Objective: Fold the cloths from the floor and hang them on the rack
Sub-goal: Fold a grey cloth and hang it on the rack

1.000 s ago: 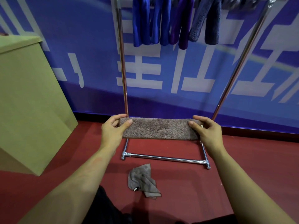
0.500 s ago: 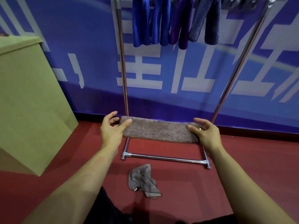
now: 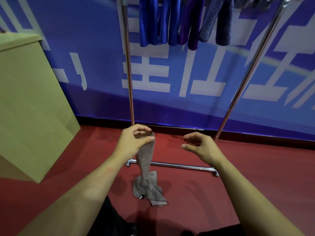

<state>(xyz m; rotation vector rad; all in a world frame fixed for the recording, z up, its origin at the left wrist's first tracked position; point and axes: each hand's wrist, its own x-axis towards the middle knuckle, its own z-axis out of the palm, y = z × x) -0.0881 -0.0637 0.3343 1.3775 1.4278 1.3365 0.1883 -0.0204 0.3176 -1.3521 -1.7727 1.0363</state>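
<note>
My left hand (image 3: 132,142) pinches one end of a folded brown cloth (image 3: 144,157), which hangs straight down from it in front of the rack. My right hand (image 3: 198,145) hovers to the right with its fingers loosely curled, holding nothing. A crumpled grey cloth (image 3: 150,188) lies on the red floor just below the hanging one. The metal rack (image 3: 128,68) stands against the wall, with several blue, purple and dark cloths (image 3: 180,21) draped over its top bar.
A tan box or cabinet (image 3: 29,103) stands at the left. The rack's base bar (image 3: 179,166) lies across the red floor (image 3: 255,167) ahead of me. A blue banner (image 3: 196,82) covers the wall behind.
My right hand let go of the brown cloth. The cloth, earlier stretched level between both hands, now dangles from my left hand alone.
</note>
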